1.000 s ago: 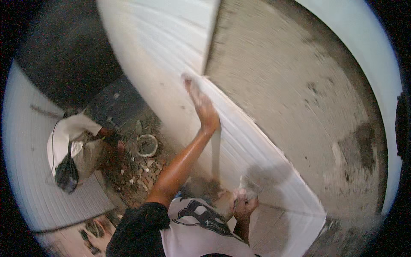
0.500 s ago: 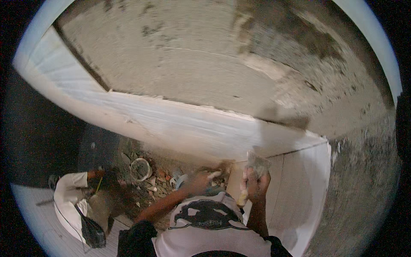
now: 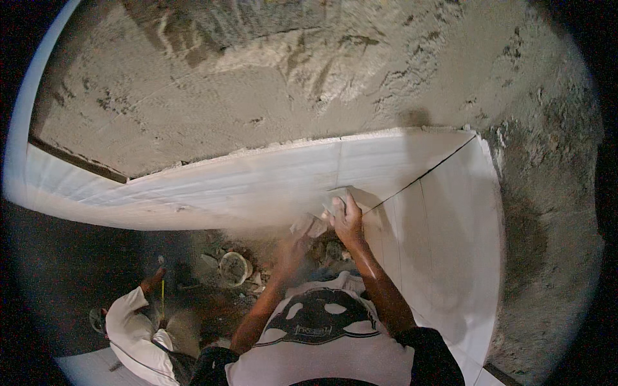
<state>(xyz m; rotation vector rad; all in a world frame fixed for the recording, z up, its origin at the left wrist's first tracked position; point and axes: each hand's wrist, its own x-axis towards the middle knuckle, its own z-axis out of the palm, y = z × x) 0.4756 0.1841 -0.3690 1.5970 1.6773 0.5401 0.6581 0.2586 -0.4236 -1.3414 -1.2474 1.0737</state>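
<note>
My right hand [image 3: 348, 222] is closed around a flat grey-bladed tool that looks like a putty knife [image 3: 335, 195], its blade at the white wall tiles [image 3: 270, 168]. A dark vertical joint [image 3: 421, 177] between tiled faces lies to the right of this hand. Just left of it and slightly lower is my left hand [image 3: 304, 233], close to the tool. Its fingers are dusty and blurred, so I cannot make out whether they hold anything.
Rough grey plaster [image 3: 257, 96] covers the wall above the tiles. Below my left arm, a round bucket [image 3: 235, 269] stands among rubble [image 3: 259, 280]. At the lower left, a person in a white shirt [image 3: 136, 328] bends beside a yellow strip [image 3: 163, 296].
My right hand has moved up and left with the tool to the tiled wall. My left hand has risen beside it from over the rubble. The view has turned.
</note>
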